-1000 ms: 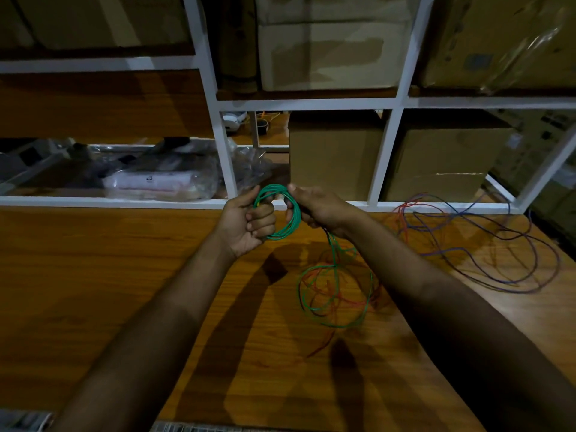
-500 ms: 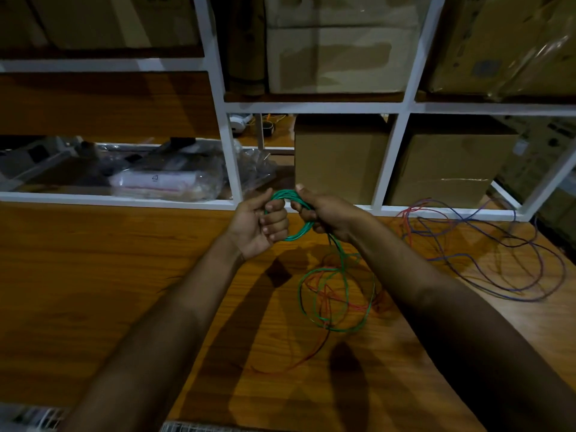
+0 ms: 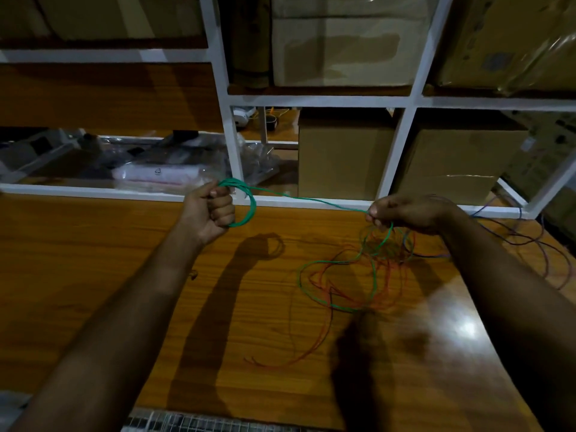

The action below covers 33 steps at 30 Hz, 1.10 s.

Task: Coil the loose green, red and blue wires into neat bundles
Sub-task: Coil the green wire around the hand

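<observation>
While the left hand [image 3: 209, 210] gripped the coiled thin green wire [image 3: 246, 202], the right hand [image 3: 402, 213] pinched its taut strand above the wooden tabletop [image 3: 93, 260].

Green wire [image 3: 307, 199], red wire [image 3: 311, 353] and blue wire [image 3: 511, 235] lie over an orange-brown wood-grain table [image 3: 93, 244]; white shelf frame [image 3: 230, 132], tan cardboard boxes [image 3: 343, 157].

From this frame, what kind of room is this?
Probably a storeroom or workshop stock area. A white shelf frame behind the wooden bench holds plain cardboard boxes and plastic-bagged parts, and loose wire lies on the bench, including the green wire being coiled.
</observation>
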Each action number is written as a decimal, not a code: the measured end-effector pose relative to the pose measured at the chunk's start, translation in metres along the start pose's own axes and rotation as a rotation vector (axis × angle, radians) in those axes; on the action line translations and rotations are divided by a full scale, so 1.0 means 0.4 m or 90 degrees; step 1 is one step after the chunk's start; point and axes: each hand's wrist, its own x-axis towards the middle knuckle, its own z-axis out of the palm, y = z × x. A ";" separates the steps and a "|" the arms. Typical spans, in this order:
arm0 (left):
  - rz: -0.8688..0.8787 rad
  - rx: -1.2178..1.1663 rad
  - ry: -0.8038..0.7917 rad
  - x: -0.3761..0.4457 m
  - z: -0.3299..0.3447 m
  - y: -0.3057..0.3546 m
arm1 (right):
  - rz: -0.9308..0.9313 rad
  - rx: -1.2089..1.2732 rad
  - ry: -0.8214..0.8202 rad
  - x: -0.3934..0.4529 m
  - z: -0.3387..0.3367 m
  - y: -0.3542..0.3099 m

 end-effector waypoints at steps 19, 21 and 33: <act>-0.037 -0.080 -0.066 0.042 0.034 -0.064 | -0.166 -0.856 0.180 0.052 0.260 -0.104; -0.037 -0.078 -0.058 0.047 0.037 -0.068 | -0.261 -0.823 0.080 0.053 0.284 -0.140; -0.051 0.073 -0.010 0.057 0.117 -0.141 | -0.484 -0.474 0.299 0.098 0.333 -0.262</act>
